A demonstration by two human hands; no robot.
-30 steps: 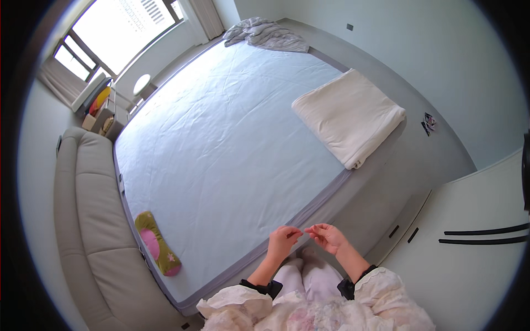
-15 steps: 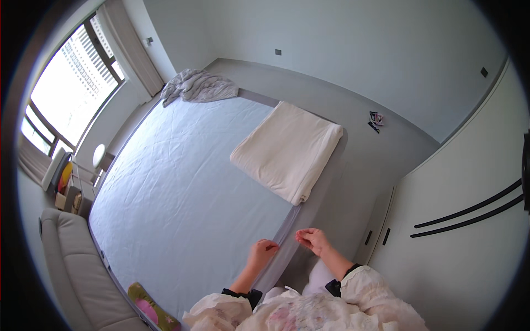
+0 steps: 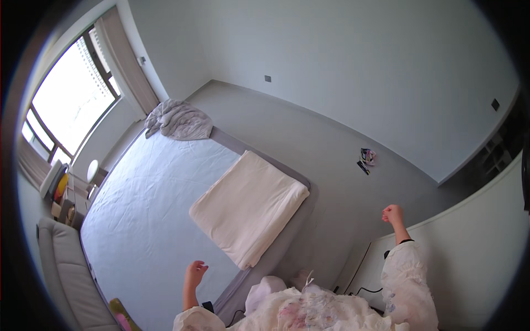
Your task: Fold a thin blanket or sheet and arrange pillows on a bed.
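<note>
My left hand (image 3: 195,272) hovers over the near part of a bed with a light blue sheet (image 3: 143,204). Its fingers are loosely bent and apart, and nothing shows in them. Held out to the right, above the pale cabinet top's edge, my right hand (image 3: 392,214) has its fingers curled in, with no object visible. A cream folded blanket (image 3: 248,204) lies on the right side of the bed, ahead of my left hand and touched by neither hand. At the bed's far corner a grey quilt (image 3: 178,119) is heaped.
A long pale cabinet (image 3: 458,259) stands on my right. Small pink and black items (image 3: 366,160) lie on the grey floor (image 3: 331,143) beyond the bed. A grey padded headboard (image 3: 66,270) runs along the left, near a round white stool (image 3: 93,170). Part of a green-and-pink pillow (image 3: 122,316) shows at lower left.
My hands have moved apart from near each other at the bed's edge: the left to the left, the right outward and up. The view has shifted, bringing the bed lower.
</note>
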